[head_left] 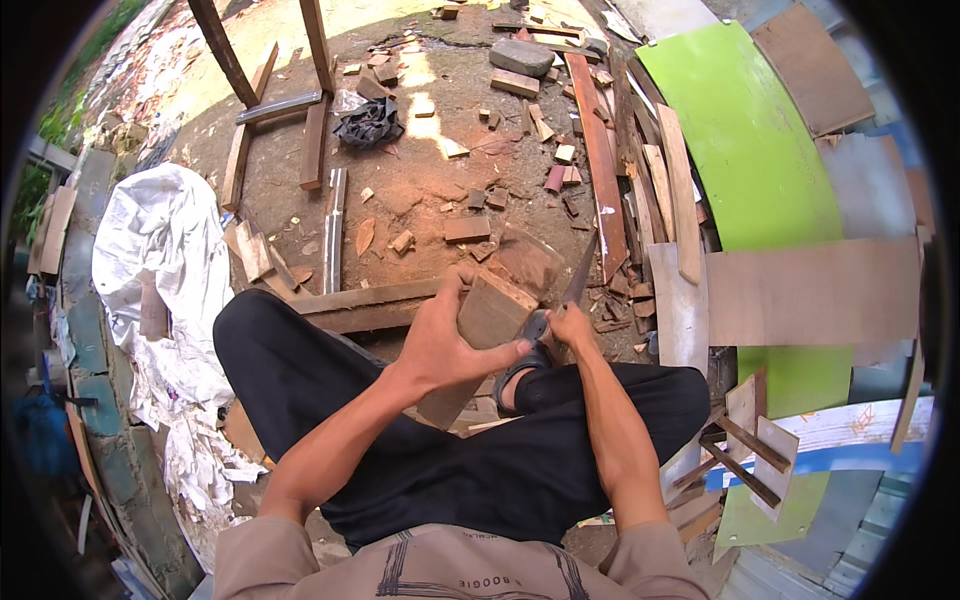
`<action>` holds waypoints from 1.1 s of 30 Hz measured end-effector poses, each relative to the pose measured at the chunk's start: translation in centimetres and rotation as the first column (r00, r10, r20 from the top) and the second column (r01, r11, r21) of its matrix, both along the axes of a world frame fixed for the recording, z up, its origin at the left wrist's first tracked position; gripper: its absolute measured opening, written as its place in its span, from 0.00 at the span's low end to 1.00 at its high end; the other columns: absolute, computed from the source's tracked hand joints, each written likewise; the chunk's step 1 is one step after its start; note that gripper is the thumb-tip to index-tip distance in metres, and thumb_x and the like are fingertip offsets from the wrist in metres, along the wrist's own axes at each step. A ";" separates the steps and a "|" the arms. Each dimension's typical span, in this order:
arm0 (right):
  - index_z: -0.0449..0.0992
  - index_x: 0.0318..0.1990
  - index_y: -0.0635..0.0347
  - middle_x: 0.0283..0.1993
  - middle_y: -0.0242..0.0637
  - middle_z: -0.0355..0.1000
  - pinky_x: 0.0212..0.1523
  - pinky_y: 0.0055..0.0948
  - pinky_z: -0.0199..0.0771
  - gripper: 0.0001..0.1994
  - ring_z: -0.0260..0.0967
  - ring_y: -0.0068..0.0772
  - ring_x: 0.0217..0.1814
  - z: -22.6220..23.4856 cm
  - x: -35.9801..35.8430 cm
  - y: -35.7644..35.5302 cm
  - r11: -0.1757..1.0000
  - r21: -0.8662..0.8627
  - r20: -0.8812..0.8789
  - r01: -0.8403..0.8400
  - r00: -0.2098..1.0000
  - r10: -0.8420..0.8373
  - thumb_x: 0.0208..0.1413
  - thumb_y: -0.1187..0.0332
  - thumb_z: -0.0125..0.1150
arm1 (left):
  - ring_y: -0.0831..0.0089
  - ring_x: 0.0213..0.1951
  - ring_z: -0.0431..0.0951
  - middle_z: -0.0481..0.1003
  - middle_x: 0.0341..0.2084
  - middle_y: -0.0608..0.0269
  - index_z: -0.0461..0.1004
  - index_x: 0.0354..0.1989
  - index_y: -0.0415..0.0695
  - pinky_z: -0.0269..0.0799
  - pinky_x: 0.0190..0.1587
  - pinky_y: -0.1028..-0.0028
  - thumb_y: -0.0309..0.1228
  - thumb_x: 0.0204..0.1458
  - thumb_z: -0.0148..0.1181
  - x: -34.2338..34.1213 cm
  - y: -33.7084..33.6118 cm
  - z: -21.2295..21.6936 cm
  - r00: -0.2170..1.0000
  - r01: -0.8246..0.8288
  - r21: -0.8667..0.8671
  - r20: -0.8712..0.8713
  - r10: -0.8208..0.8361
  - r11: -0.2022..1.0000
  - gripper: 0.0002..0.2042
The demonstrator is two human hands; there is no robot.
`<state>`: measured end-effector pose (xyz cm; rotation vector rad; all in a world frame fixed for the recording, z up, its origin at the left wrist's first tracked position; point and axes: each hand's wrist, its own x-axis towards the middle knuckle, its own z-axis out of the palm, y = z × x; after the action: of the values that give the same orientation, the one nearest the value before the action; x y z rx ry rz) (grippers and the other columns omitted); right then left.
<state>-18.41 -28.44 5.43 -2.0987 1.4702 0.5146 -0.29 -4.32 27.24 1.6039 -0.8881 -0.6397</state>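
Note:
I sit with knees bent in black trousers. My left hand [443,340] grips a thick brown wooden block [490,312], holding it upright between my legs. My right hand [568,328] is closed on the dark handle of a long blade [577,282], a saw or machete, whose metal points away from me beside the block's right edge. The blade meets the block near its top right. A sandalled foot [520,375] rests just under the block.
Wood offcuts and planks litter the dirt ground ahead. A long reddish plank [600,160] and a green panel [750,150] lie to the right, a brown board [810,290] across it. A white tarp [160,260] lies at left, a black rag [368,124] farther off.

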 end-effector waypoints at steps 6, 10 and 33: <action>0.62 0.69 0.71 0.65 0.63 0.69 0.67 0.43 0.68 0.46 0.66 0.56 0.70 -3.8 -4.4 -0.4 0.949 0.315 -0.182 -0.011 0.981 0.072 0.54 0.41 0.68 | 0.57 0.48 0.80 0.77 0.44 0.41 0.63 0.55 0.36 0.74 0.53 0.62 0.59 0.44 0.74 1.0 -0.1 0.2 0.978 -0.088 0.288 -0.155 0.137 0.954 0.43; 0.69 0.64 0.71 0.65 0.60 0.70 0.67 0.43 0.69 0.43 0.66 0.56 0.70 -6.1 -5.7 0.2 0.988 0.148 -0.149 0.033 0.989 -0.011 0.53 0.40 0.68 | 0.58 0.47 0.80 0.77 0.44 0.41 0.63 0.54 0.36 0.74 0.52 0.61 0.58 0.47 0.72 1.2 -0.9 -0.3 0.973 -0.096 0.300 -0.172 0.153 0.949 0.41; 0.79 0.40 0.74 0.40 0.58 0.78 0.49 0.48 0.74 0.27 0.76 0.56 0.45 3.4 2.2 -2.9 0.842 -0.179 0.510 0.509 0.780 -0.362 0.60 0.49 0.63 | 0.60 0.45 0.80 0.80 0.42 0.43 0.69 0.59 0.30 0.74 0.51 0.64 0.45 0.51 0.67 3.3 -0.5 -1.8 0.990 -0.139 0.091 0.049 0.135 0.986 0.34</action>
<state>-16.21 -31.31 8.81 -1.8086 1.7432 -0.4017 3.03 -4.85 25.46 1.7534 -0.7804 -0.5589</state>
